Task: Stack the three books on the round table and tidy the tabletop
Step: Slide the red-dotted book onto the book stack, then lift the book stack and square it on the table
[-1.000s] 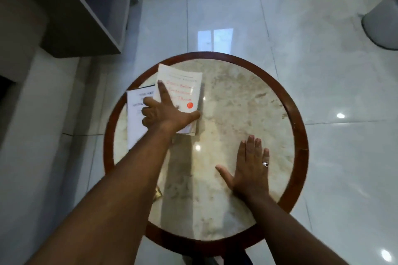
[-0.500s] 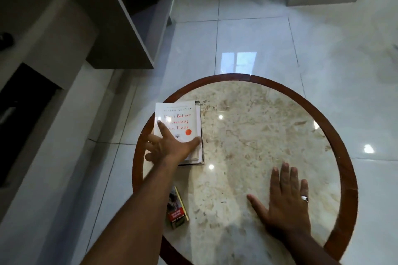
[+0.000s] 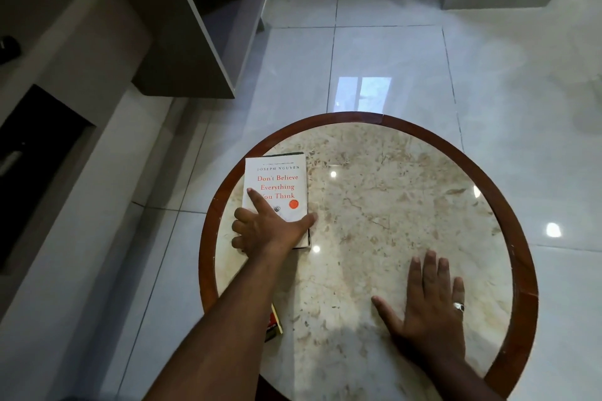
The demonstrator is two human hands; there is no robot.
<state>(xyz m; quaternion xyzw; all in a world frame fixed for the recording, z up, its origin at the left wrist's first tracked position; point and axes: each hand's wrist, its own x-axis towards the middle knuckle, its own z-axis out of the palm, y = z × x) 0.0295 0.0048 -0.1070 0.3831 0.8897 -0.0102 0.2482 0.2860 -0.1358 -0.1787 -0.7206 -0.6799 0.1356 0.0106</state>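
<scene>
Two books sit squared at the round table's point(image 3: 208, 238) left rim, white book point(image 3: 280, 182) uppermost. Left hand point(image 3: 267, 231) presses it, fingers spread, clamping nothing. Right hand point(image 3: 426, 312) lies flat, empty. Third book point(image 3: 274, 324), nearer the person, remains unstacked.

Books at the left side of the round table point(image 3: 518, 273)
Left hand point(image 3: 267, 231) atop the stacked books point(image 3: 277, 182); third book point(image 3: 273, 324) nearer, under forearm; right hand point(image 3: 426, 309) flat on tabletop, right
</scene>
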